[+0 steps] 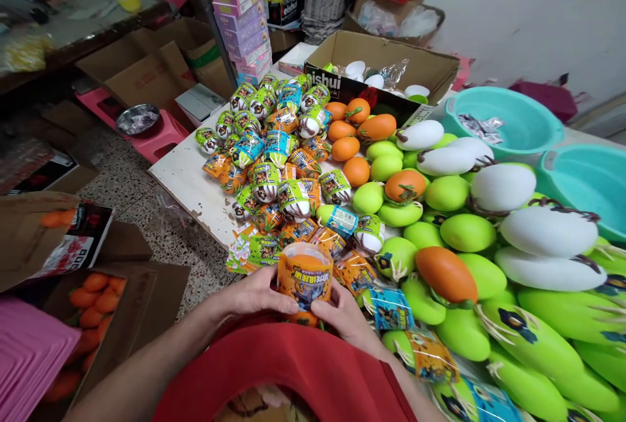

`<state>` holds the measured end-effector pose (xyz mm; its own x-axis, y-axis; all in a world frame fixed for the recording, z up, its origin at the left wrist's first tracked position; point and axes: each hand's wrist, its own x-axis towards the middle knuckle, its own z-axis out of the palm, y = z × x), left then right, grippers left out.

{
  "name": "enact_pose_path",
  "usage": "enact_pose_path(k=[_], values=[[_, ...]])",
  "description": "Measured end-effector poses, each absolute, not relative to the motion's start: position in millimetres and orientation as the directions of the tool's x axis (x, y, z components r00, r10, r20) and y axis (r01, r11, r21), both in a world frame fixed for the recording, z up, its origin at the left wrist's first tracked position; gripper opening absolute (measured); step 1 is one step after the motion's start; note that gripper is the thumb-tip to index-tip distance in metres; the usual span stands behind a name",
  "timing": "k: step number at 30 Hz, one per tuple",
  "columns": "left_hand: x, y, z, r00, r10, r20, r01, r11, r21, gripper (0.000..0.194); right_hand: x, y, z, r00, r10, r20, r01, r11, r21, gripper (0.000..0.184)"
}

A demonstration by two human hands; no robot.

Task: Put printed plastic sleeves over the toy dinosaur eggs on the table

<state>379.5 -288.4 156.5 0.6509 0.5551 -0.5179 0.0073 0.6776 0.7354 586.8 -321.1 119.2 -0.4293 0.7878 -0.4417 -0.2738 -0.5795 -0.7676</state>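
Close to my body, both hands hold an orange printed plastic sleeve (306,278) with the orange egg-shaped toy (306,317) partly inside it. My left hand (259,295) grips the left side, thumb across the front. From the right, my right hand (340,311) presses its thumb near the sleeve's lower edge. The fingers behind are hidden. Flat printed sleeves (264,249) lie just beyond my left hand. Wrapped egg toys (267,180) are heaped ahead on the white table (183,164). Unwrapped green toys (468,233) and white ones (503,187) fill the right side.
A cardboard box (381,50) with white cups stands at the table's back, near two turquoise basins (508,99). Pink and purple boxes (242,24) are stacked behind. On the floor at left, an open carton (141,304) holds orange toys. A metal bowl (139,120) sits on a pink stool.
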Motion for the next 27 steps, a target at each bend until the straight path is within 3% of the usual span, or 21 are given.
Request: enact_pose_path(k=[5, 9, 17, 19, 22, 24, 27], values=[[379.3, -294.7, 157.0, 0.646, 0.549, -0.529, 0.017, 0.684, 0.73, 0.067, 588.2, -324.7, 118.1, -0.396, 0.768, -0.504, -0.162, -0.599, -0.784, 0.073], [382.0, -295.6, 154.4, 0.654, 0.571, -0.496, -0.058, 0.692, 0.72, 0.063, 587.4, -327.5, 118.0, -0.382, 0.784, -0.49, -0.198, -0.587, -0.785, 0.074], [383.8, -290.3, 140.0, 0.625, 0.587, -0.514, 0.002, 0.657, 0.754, 0.066, 594.0, -311.5, 113.6, -0.331, 0.798, -0.504, -0.222, -0.585, -0.78, 0.061], [370.4, -280.1, 128.7, 0.488, 0.667, -0.563, 0.071, 0.613, 0.787, 0.066, 605.6, -284.5, 112.6, -0.189, 0.842, -0.505, -0.235, -0.538, -0.81, 0.053], [333.1, -259.9, 99.7, 0.085, 0.819, -0.567, 0.354, 0.507, 0.786, 0.051, 626.2, -227.0, 108.4, 0.048, 0.882, -0.47, -0.116, -0.462, -0.879, 0.05], [304.9, -249.2, 75.3, -0.145, 0.858, -0.493, 0.565, 0.481, 0.67, 0.043, 634.9, -187.7, 102.6, 0.1, 0.887, -0.45, -0.026, -0.45, -0.893, 0.049], [278.3, -243.9, 40.9, -0.257, 0.849, -0.461, 0.689, 0.496, 0.529, 0.029, 636.0, -143.4, 90.5, 0.068, 0.887, -0.456, 0.04, -0.459, -0.887, 0.046]])
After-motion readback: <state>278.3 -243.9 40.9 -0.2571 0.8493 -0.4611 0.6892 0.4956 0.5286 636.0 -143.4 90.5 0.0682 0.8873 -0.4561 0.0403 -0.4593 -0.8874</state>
